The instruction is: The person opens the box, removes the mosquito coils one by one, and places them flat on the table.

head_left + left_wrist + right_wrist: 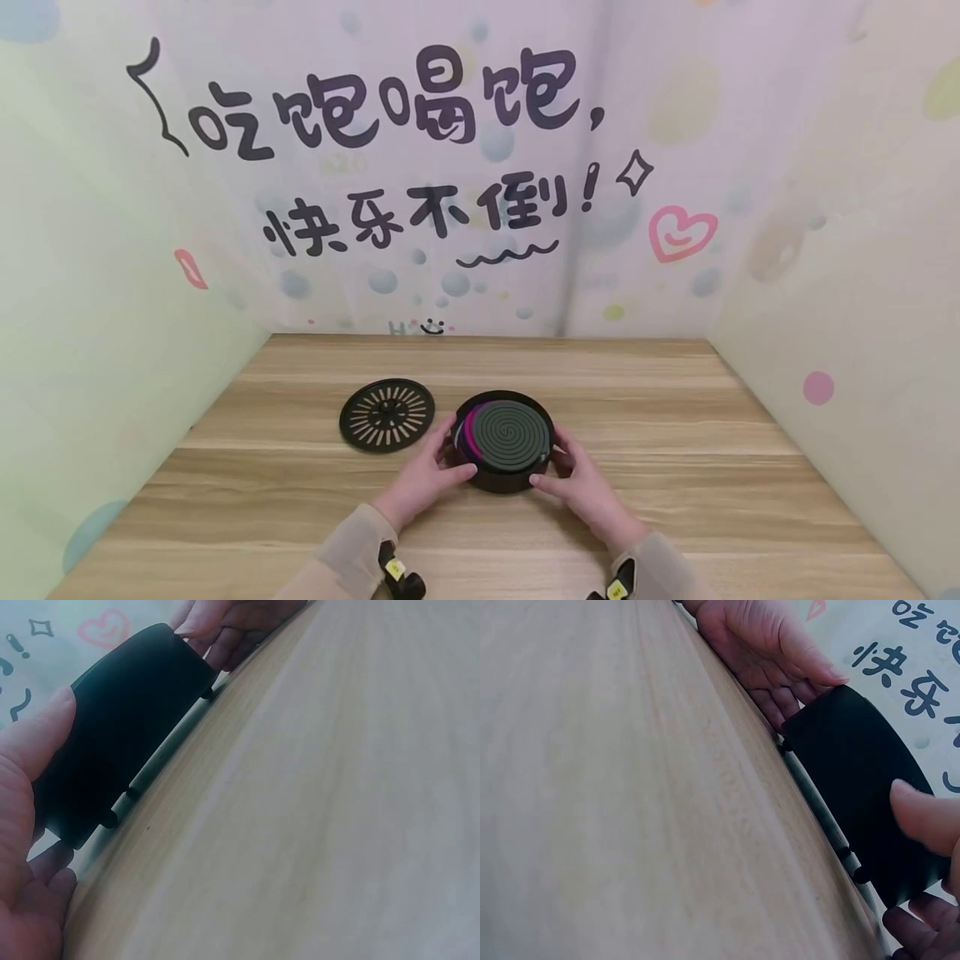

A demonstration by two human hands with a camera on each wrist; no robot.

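Note:
A round black mosquito coil holder [501, 482] is between my hands in the head view, with dark green mosquito coils [512, 435] stacked inside it. Purple and pink wrapping [470, 432] shows at the coils' left edge. My left hand [423, 479] grips the holder's left side, thumb at the front and fingers round the side. On the opposite side my right hand [588, 492] holds it the same way. Small feet under the holder [109, 818] appear in the left wrist view, a narrow gap below its body. The right wrist view also shows its dark side wall [862, 787].
A black slotted lid [387, 416] with a small central knob lies on the wooden table [675, 467], left of the holder. Patterned walls stand at the table's left, right and back [450, 192]; the back one bears large dark writing.

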